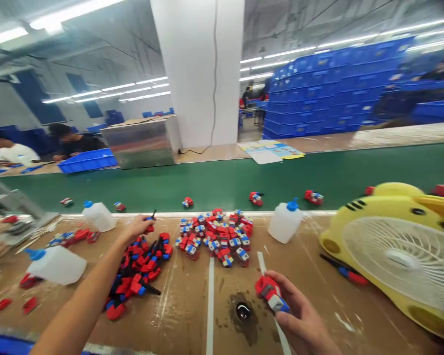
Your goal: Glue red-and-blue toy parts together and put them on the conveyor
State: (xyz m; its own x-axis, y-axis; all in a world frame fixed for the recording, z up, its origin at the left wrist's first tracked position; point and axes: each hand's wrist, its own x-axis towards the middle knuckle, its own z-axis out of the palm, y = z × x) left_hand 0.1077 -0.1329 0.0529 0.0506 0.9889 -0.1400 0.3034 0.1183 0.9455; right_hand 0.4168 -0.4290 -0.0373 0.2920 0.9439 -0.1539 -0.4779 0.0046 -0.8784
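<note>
In the head view, my right hand (299, 318) grips a small red, white and blue toy piece (271, 292) between thumb and fingers, above the table. My left hand (139, 227) reaches over the far side of a heap of red and blue parts with black rods (144, 268). Its fingers pinch one such red and blue part with a black rod (150, 224), seen only in part. Right of that heap lies a pile of red, white and blue toy pieces (218, 235). A small round dark cup (243, 310) sits in a wet stain near my right hand.
White bottles with blue caps (285, 222) stand on the table, two of them at the left. A yellow fan (395, 256) takes up the right side. Beyond the table edge, a green conveyor belt (222, 180) carries several toy pieces. Co-workers sit at the far left.
</note>
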